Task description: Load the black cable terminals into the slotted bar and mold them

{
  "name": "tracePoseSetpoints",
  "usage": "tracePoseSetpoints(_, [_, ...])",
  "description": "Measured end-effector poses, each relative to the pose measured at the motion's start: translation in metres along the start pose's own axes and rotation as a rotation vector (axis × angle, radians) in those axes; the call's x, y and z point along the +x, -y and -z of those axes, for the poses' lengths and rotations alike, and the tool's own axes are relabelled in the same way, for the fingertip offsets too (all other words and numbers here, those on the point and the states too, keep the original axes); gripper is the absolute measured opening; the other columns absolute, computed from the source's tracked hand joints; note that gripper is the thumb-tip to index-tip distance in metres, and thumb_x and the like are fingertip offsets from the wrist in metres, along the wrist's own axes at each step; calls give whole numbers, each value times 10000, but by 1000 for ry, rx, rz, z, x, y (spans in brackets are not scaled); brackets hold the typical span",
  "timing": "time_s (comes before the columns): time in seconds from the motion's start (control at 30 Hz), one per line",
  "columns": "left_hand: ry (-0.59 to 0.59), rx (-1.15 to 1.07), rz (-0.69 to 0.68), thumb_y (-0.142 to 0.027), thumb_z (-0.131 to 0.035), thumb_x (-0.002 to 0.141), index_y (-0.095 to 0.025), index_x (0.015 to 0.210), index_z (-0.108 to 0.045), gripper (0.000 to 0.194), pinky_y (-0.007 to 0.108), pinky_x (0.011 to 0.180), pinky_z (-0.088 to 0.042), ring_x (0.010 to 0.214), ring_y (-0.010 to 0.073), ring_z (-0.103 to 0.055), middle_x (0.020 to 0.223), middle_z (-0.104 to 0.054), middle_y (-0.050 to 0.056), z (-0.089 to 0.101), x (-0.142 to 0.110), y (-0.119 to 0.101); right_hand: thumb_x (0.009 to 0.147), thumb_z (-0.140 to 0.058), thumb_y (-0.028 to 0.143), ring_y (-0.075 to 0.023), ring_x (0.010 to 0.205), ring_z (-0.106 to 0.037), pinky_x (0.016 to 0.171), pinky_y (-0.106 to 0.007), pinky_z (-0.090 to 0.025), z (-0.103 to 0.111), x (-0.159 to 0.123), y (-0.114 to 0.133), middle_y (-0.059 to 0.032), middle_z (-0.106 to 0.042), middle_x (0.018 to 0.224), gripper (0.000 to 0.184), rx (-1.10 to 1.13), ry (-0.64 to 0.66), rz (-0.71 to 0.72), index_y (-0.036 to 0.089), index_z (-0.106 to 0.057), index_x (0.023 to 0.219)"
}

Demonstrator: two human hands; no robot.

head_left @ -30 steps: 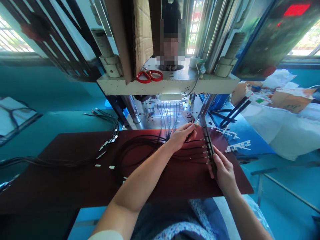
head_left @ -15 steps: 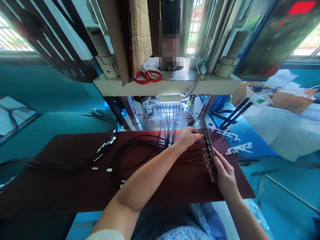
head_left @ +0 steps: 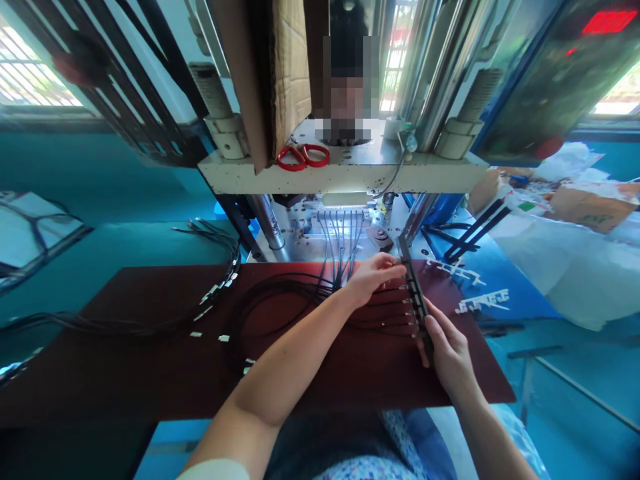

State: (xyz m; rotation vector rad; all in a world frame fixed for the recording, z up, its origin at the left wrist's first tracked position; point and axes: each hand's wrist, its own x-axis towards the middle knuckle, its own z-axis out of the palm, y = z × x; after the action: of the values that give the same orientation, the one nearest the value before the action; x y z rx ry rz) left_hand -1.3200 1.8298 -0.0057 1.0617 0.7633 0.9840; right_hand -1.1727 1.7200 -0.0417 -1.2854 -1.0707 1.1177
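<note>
"What's the work on?"

"A dark red board [head_left: 125,373] in a teal room, below a press [head_left: 340,177] with red-handled scissors [head_left: 303,157] on its crossbeam."

"And the hands?"

"The right hand [head_left: 450,353] clamps a black slotted bar [head_left: 415,300] over the board's right part, black wires [head_left: 285,287] ending in metal terminals [head_left: 410,313] beside it. The left hand [head_left: 373,280] sits at the bar's upper end, fingers together; whether it grips, I can't tell."

"Anything readable?"

"No. The red display [head_left: 609,22] is too blurred, and a pixelated patch [head_left: 347,87] hides the press's middle."

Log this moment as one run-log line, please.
right hand: grips black slotted bar | left hand: beside bar's upper end | black wires: metal-tipped ends along bar
</note>
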Motion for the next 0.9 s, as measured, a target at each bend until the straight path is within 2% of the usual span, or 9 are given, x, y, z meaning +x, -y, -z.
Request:
tracePoseSetpoints(0.1, [-45, -50, 74, -445, -623, 638, -165, 737, -522, 314, 183, 416, -210, 434, 43, -354, 555, -456, -50, 5, 4, -3, 813, -549, 448, -66, 348, -381, 285, -170, -316, 1, 0, 0, 40, -515, 529, 540, 40, -22, -5, 195, -466, 1283])
tracePoseSetpoints(0.17, [-129, 59, 89, -395, -614, 644, -149, 655, -529, 260, 190, 413, -190, 416, 42, -337, 506, -444, -46, 5, 9, -2, 813, -551, 444, -66, 349, -381, 285, -170, -315, 3, 0, -2, 41, -515, 532, 540, 46, -15, -2, 197, -464, 1286])
tracePoseSetpoints(0.27, [-222, 202, 29, -300, -596, 642, -128, 575, -546, 191, 200, 450, -223, 453, 53, -362, 485, -450, -39, 1, 16, 4, 828, -541, 434, -61, 354, -386, 297, -163, -315, 5, 0, -5, 45, -505, 528, 537, 50, 3, 4, 195, -446, 1300])
tracePoseSetpoints(0.57, [-248, 398, -101, -339, -559, 688, -127, 616, -591, 226, 214, 500, -260, 527, 85, -399, 515, -473, -34, -3, 15, 15, 834, -528, 440, -62, 346, -391, 302, -166, -314, 6, 3, -7, 49, -497, 519, 557, 17, 22, 2, 190, -419, 1320])
tracePoseSetpoints(0.77, [-265, 590, -127, -298, -521, 735, -132, 605, -596, 224, 219, 510, -270, 538, 92, -430, 519, -485, -29, -5, 12, 10, 813, -523, 492, -64, 334, -381, 282, -172, -322, 6, 3, -5, 52, -482, 507, 618, -58, 39, -26, 168, -408, 1326])
tracePoseSetpoints(0.9, [-294, 680, -116, -265, -499, 756, -136, 606, -599, 222, 224, 525, -287, 562, 102, -458, 534, -498, -23, -3, 14, 14, 820, -485, 526, -61, 324, -360, 278, -170, -315, 4, 6, -2, 62, -456, 500, 613, -147, 90, -34, 173, -410, 1315])
